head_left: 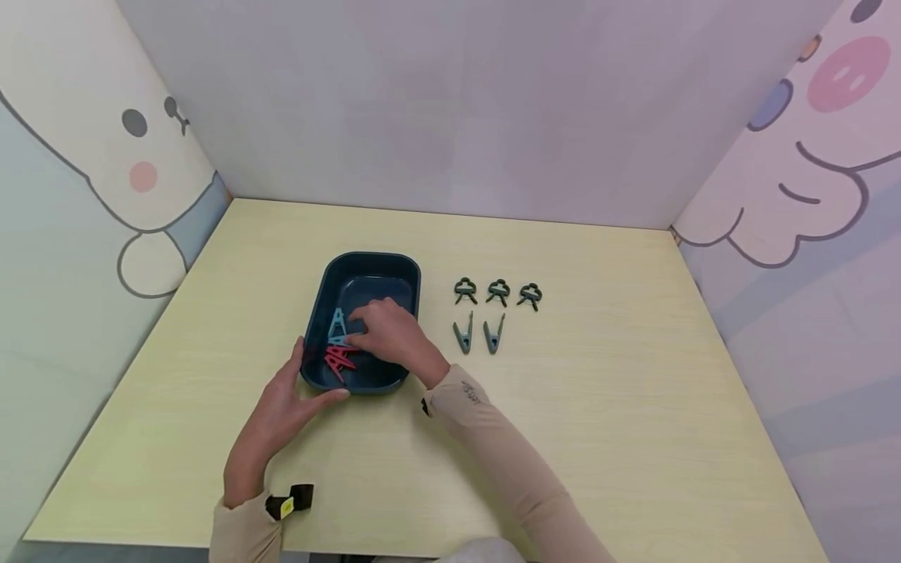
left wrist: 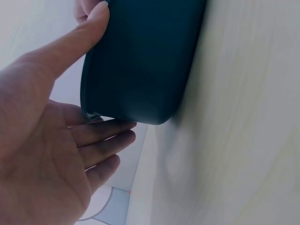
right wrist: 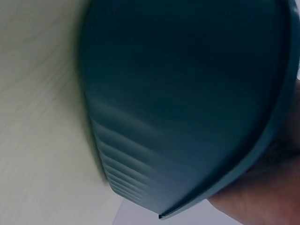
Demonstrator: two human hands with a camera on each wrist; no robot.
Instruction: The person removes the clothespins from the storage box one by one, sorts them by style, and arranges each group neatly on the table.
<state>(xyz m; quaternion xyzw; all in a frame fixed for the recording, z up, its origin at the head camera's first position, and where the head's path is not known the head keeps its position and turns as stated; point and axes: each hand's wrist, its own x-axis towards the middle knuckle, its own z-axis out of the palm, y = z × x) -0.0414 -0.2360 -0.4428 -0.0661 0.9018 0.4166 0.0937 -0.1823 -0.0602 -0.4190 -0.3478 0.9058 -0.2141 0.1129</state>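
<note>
A dark teal tray (head_left: 366, 383) lies on the table; its outer wall (left wrist: 140, 61) fills much of the left wrist view. My left hand (head_left: 281, 410) holds its near left corner, thumb at the near rim and fingers along the left side. My right hand (head_left: 390, 332) reaches inside, thumb and index finger apart at the light blue clips (head_left: 338, 320); whether it pinches one cannot be made out. Red clips (head_left: 339, 360) lie just nearer in the tray. In the right wrist view the tray wall (right wrist: 187, 93) hides the right fingertips.
Right of the tray, three dark green clamps (head_left: 498, 290) form a row. Nearer me, two grey-green clips (head_left: 463, 334) lie side by side. The pale wooden table (head_left: 633, 391) meets a plain wall (head_left: 457, 117) at the back and cartoon-printed walls at both sides.
</note>
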